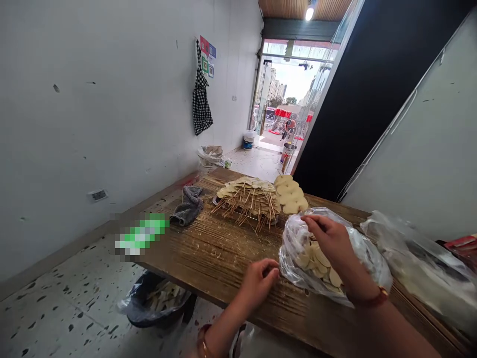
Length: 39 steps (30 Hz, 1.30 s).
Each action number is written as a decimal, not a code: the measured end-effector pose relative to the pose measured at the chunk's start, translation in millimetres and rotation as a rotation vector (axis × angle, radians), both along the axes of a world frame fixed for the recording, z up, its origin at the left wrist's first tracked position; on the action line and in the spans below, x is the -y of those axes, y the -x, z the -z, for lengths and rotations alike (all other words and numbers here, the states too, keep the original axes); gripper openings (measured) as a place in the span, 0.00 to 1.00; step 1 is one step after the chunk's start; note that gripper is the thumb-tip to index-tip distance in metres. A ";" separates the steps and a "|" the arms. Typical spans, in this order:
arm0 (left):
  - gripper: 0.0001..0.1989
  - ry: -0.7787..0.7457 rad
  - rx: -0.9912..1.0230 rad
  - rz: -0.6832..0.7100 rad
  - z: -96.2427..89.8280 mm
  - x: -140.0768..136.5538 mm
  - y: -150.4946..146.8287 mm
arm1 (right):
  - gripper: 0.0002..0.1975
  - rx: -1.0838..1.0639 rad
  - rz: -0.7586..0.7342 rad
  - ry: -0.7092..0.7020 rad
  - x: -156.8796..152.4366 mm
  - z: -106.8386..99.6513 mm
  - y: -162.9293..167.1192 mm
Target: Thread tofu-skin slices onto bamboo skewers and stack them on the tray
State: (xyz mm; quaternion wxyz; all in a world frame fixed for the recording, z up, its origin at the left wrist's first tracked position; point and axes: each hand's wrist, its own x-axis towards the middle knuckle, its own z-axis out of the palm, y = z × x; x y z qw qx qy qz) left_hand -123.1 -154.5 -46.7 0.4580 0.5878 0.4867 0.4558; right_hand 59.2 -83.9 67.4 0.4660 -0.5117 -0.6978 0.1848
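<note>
A clear plastic bag (292, 248) lies on the wooden table, its mouth open over pale, thin round slices (316, 261). My right hand (331, 241) reaches over it, thumb and fingers pinched on the far left part of the bag's rim. Close to the bag's near left edge is my left hand (259, 281), its fingers curled and thumb drawn in. Whatever those fingers hold, if anything, is hidden. Beyond my hands, a heap of skewered slices (248, 194) rests on a tray, sticks pointing towards me. More slices (290, 194) overlap in rows beside it.
The wooden table (208, 256) is strewn with crumbs. A grey cloth (188, 204) lies at its left edge. A second plastic bag (428, 268) stands at the right. Below the left edge is a lined black bin (160, 301). White wall on the left; doorway ahead.
</note>
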 end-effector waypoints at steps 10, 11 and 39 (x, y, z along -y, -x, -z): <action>0.11 -0.015 -0.115 -0.020 -6.1 3.8 1.9 | 0.20 -0.233 -0.033 0.101 -116.5 5.3 89.5; 0.11 -0.003 -0.116 -0.017 -6.8 4.1 1.9 | 0.19 -0.218 -0.035 0.114 -122.0 11.1 92.9; 0.11 0.001 -0.075 -0.008 -5.1 4.1 4.8 | 0.18 0.224 -0.038 -0.012 -106.7 26.6 64.1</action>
